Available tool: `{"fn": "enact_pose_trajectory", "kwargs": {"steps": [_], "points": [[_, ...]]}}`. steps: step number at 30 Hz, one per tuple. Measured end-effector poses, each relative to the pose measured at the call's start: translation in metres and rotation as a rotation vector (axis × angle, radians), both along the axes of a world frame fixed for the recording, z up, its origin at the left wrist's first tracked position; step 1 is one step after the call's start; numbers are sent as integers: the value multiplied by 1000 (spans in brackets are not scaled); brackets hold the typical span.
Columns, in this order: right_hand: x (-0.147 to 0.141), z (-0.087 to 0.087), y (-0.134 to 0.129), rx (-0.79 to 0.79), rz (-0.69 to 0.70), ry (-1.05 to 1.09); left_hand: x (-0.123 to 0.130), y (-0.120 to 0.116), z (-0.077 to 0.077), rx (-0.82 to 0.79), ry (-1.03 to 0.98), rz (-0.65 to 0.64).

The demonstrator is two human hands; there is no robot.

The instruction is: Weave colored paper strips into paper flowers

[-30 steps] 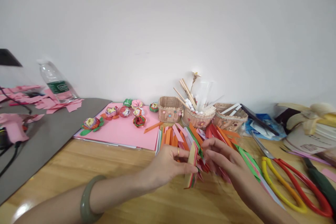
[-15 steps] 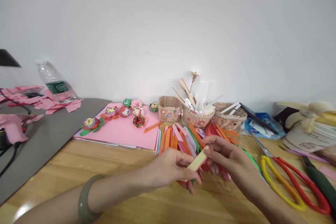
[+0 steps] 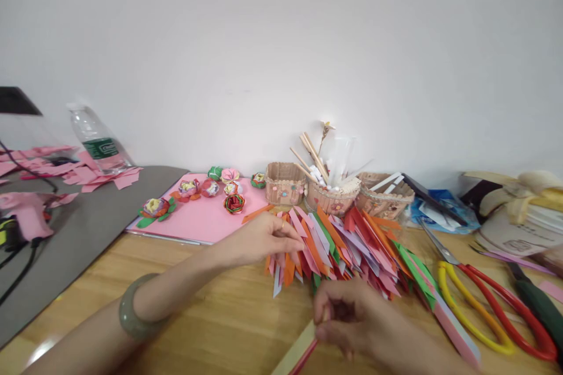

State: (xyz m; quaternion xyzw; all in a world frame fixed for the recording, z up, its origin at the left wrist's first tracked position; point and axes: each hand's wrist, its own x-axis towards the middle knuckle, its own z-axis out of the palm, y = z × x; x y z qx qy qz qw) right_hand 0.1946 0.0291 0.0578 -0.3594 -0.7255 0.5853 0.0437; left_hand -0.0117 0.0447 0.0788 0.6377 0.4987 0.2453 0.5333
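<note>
My right hand (image 3: 352, 316), low in the view, pinches a pale yellow paper strip (image 3: 295, 354) with a pink-red edge; the strip slants down to the left. My left hand (image 3: 264, 240) reaches over the left end of a pile of folded paper strips (image 3: 341, 243) in orange, pink, green, lilac and red. Its thumb and fingers are close together at the pile, and whether a strip is between them is too small to tell. A green bangle (image 3: 134, 307) is on my left wrist.
Paper flowers lie on a pink sheet (image 3: 197, 221) at the left. Behind the pile stand small baskets (image 3: 285, 183). Scissors (image 3: 475, 299) lie right. A bottle (image 3: 101, 143), pink scraps and a pink glue gun (image 3: 29, 211) are at far left.
My hands have moved apart. The left has let go of the yellow strip and moved up and left to the pile; the right has lowered with the strip.
</note>
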Motion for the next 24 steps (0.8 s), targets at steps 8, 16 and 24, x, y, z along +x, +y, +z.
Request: {"fn": "enact_pose_trajectory", "kwargs": {"steps": [8,16,24], "points": [[-3,1,-10,363,65,-320,5,-15,0,129,386,-300],[17,3,24,693,-91,-330,5,-15,-1,412,699,-310],[-3,-13,17,871,-285,-580,8,-17,-4,429,744,-320]]}}
